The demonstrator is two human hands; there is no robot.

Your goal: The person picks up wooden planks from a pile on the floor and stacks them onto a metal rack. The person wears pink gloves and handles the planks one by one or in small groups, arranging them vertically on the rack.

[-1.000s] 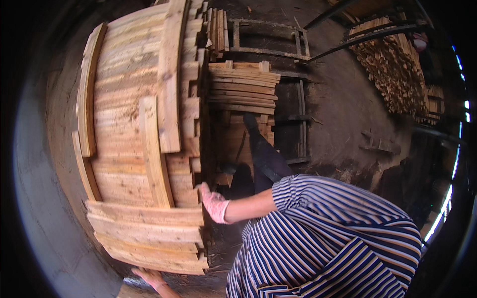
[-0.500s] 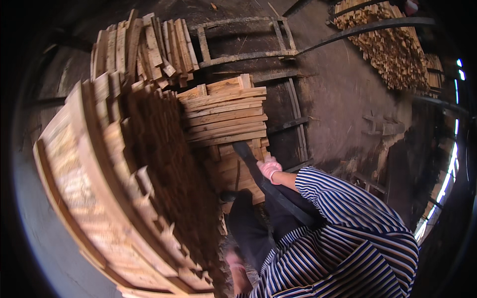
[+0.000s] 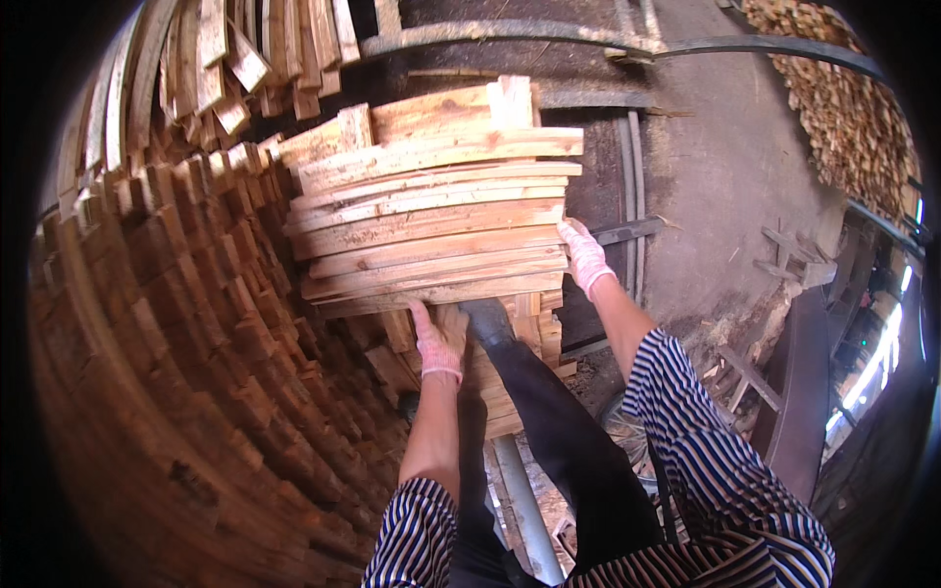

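A layer of pale wooden boards (image 3: 441, 240) lies side by side across a wooden stack in front of me. My right hand (image 3: 588, 259), in a pink-and-white glove, is at the boards' right ends, with its fingers stretched out against them. At the near edge is my left hand (image 3: 439, 341), gloved alike, its thumb raised against the nearest board and spread from its fingers. Those fingers lie in shade below the board and are partly hidden. Beneath the layer, the lower stack (image 3: 505, 402) of boards shows. My dark shoe (image 3: 487, 321) rests on that stack, just right of my left hand.
A tall stack of wood pieces (image 3: 196, 343) rises close on the left. More boards (image 3: 284, 49) stand at the far left. A metal frame (image 3: 520, 31) crosses beyond the layer. Another wood pile (image 3: 853, 118) is at the far right, and a small wooden stand (image 3: 799, 257) sits nearer.
My right hand has moved from beside my leg to the boards' right ends. My left hand has come up from low by the tall stack to the layer's near edge. The view has shifted closer.
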